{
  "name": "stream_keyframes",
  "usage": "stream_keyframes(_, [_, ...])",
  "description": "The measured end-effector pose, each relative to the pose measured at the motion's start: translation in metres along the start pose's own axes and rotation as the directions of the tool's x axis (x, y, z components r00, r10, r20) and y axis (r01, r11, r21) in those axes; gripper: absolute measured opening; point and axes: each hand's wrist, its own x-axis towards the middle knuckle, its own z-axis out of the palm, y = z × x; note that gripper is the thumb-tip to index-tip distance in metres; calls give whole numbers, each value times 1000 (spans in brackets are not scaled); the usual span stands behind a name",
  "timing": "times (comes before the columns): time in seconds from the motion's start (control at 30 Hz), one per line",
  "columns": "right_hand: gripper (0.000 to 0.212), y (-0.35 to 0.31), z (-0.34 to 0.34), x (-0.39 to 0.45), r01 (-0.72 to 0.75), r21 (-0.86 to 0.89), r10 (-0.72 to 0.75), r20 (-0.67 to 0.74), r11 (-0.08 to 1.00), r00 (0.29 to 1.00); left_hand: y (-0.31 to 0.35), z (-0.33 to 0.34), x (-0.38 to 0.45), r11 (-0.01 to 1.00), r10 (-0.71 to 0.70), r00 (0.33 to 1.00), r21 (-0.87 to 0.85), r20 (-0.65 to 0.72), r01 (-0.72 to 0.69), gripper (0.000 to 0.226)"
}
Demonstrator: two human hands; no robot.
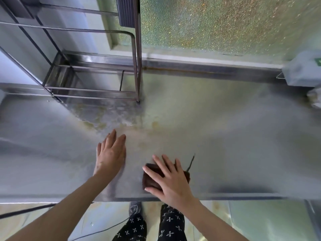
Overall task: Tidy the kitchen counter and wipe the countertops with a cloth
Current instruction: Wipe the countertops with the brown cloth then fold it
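A stainless steel countertop (225,136) runs below a frosted glass window (217,23). The right hand (171,181) presses flat, fingers spread, on one dark brown cloth (152,179) near the front edge. The left hand (111,152) rests flat beside it, holding nothing. One empty metal rack (90,80) stands behind; one grey box (303,70) bears an unreadable green label

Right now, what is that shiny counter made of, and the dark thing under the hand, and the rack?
The counter looks like stainless steel: grey, dull sheen, blurry reflections, yellowish stains near the rack. The dark brown pad under the right hand looks soft, perhaps a sponge or folded cloth; I cannot tell which. The rack looks like polished metal, with thin shiny bars.
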Motion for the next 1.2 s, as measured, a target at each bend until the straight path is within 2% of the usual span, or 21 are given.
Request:
stream_keyframes(0.07, [55, 4, 0, 7, -55, -16, 54, -53, 998, 997, -11, -3, -6, 999, -12, 999, 31, 30, 11, 45])
stream_keyframes(0.13, [53, 21, -2, 28, -271, -19, 267, -116, 962, 957, -22, -6, -9, 997, -35, 998, 65, 53, 32, 58])
stream_keyframes(0.17, [53, 33, -4, 41, -407, 2, 402, -153, 914, 903, -28, -6, -10, 995, -40, 997, 95, 66, 34, 64])
stream_keyframes(0.23, [56, 56, -10, 66, -645, 116, 654, -182, 756, 734, -34, -5, -12, 983, -43, 994, 182, 98, 24, 68])
stream_keyframes(0.3, [61, 68, -15, 88, -789, 228, 821, -142, 571, 553, -36, -1, -12, 971, -49, 995, 238, 92, 26, 66])
stream_keyframes(0.33, [64, 65, -15, 95, -811, 245, 847, -146, 531, 511, -35, 0, -12, 967, -50, 996, 251, 79, 29, 64])
stream_keyframes(0.37, [67, 56, -13, 99, -804, 242, 840, -180, 543, 513, -35, 1, -12, 965, -48, 996, 263, 73, 27, 63])
stream_keyframes(0.4, [68, 43, -9, 99, -771, 224, 802, -226, 596, 554, -35, 2, -12, 962, -42, 997, 272, 72, 21, 62])
stream_keyframes(0.47, [67, 6, 1, 89, -647, 164, 666, -253, 745, 702, -36, 3, -13, 961, -34, 997, 276, 70, 14, 62])
stream_keyframes(0.53, [56, -33, 11, 70, -479, 104, 490, -238, 871, 839, -37, 3, -13, 960, -27, 997, 281, 72, 6, 61])
stream_keyframes(0.6, [45, -55, 17, 56, -301, 30, 300, -216, 953, 929, -37, 3, -13, 958, -28, 996, 287, 82, 4, 61])
stream_keyframes(0.63, [43, -55, 19, 53, -241, 7, 238, -205, 970, 949, -36, 2, -13, 960, -28, 996, 279, 84, 4, 60])
stream_keyframes(0.7, [44, -36, 17, 59, -244, 14, 242, -213, 970, 947, -36, 1, -14, 967, -26, 996, 255, 82, 4, 60])
stream_keyframes(0.77, [45, -4, 11, 72, -380, 37, 377, -246, 924, 893, -36, 0, -14, 968, -27, 997, 252, 78, 7, 59])
stream_keyframes(0.87, [46, 37, -3, 103, -630, 141, 641, -282, 764, 714, -37, 2, -14, 963, -19, 998, 270, 63, 1, 58])
stream_keyframes(0.93, [47, 42, -5, 128, -738, 216, 766, -264, 639, 586, -38, 3, -14, 966, -16, 999, 259, 47, 3, 58])
stream_keyframes(0.97, [48, 37, -4, 139, -759, 232, 791, -254, 608, 556, -39, 3, -14, 967, -14, 999, 256, 44, 2, 58])
stream_keyframes(1.0, [47, 27, -2, 148, -747, 236, 781, -263, 622, 567, -39, 4, -14, 966, -10, 999, 259, 39, 0, 58])
stream_keyframes(1.03, [47, 13, 0, 155, -697, 228, 731, -288, 679, 618, -40, 4, -14, 964, -6, 1000, 267, 28, -2, 57])
stream_keyframes(1.13, [42, -34, 10, 156, -393, 144, 419, -306, 908, 855, -41, 4, -14, 956, 2, 1000, 292, 17, -7, 56])
stream_keyframes(1.2, [41, -46, 12, 149, -192, 94, 210, -256, 977, 944, -39, 2, -12, 959, -7, 999, 284, 39, -4, 57])
